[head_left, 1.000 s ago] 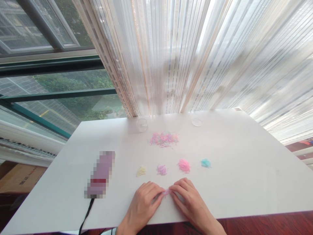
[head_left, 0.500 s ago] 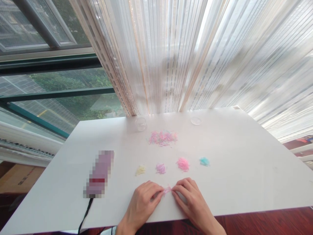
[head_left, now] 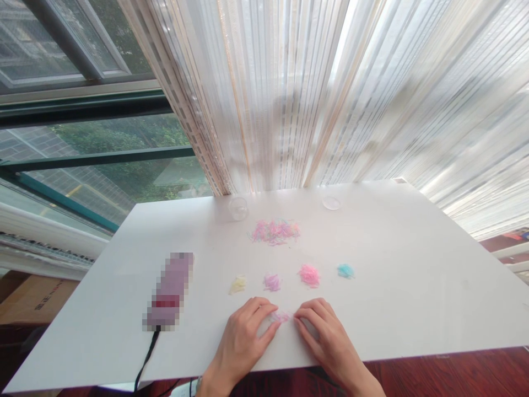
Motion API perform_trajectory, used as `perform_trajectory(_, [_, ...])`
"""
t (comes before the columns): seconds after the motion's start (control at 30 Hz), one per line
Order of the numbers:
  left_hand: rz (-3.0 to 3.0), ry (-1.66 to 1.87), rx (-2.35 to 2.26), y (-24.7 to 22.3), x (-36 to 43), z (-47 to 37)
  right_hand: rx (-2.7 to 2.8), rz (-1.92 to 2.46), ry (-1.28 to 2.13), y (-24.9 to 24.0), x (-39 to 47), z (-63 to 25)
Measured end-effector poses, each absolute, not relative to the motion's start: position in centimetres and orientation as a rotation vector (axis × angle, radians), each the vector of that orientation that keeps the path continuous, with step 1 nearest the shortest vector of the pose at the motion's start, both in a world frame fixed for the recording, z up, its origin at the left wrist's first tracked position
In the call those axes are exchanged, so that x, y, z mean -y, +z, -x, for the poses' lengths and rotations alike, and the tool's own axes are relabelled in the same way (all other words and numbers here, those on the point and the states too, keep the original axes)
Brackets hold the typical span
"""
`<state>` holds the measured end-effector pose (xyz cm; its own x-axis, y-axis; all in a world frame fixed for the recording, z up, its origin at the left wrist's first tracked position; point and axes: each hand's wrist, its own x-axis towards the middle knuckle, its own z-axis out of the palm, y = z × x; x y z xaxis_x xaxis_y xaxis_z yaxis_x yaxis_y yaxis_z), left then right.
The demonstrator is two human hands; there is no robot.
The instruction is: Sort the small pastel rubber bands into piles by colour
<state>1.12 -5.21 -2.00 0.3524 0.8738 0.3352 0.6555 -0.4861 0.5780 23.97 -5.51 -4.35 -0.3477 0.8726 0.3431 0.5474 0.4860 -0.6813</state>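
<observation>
A small loose heap of pink and lilac thin strands [head_left: 281,317] lies on the white table between my hands. My left hand [head_left: 250,333] rests at its left side, thumb and forefinger parted around the heap's edge. At the right edge my right hand [head_left: 324,331] has thumb and fingertips drawn together; whether a strand is between them is too small to tell. Just beyond lie separate little piles of similar strands: yellow [head_left: 238,284], lilac [head_left: 273,283], bright pink [head_left: 309,275] and turquoise [head_left: 346,271].
Farther back a larger mixed pastel pile [head_left: 275,231] lies spread out. Behind it stand a clear round cup [head_left: 238,208] and a clear round lid [head_left: 332,203]. A blurred purple object [head_left: 169,289] with a black cable is at the left. Striped curtains [head_left: 281,99] hang behind the white table [head_left: 413,275].
My left thumb and forefinger have come apart from their pinch on the strands. My right fingertips have shifted slightly right, and the strands between my hands lie looser.
</observation>
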Motion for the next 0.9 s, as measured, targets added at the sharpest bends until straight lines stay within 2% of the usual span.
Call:
perform_trajectory(0.3, [-2.323, 0.767, -1.372, -2.3, 5.6, -1.7, 2.066, 1.194, 0.617, -4.1, 5.5, -23.9])
perform_trajectory(0.9, [-2.288, 0.822, -1.300, -2.6, 6.2, -2.0, 2.053, 1.191, 0.522, -4.1, 5.6, -24.2])
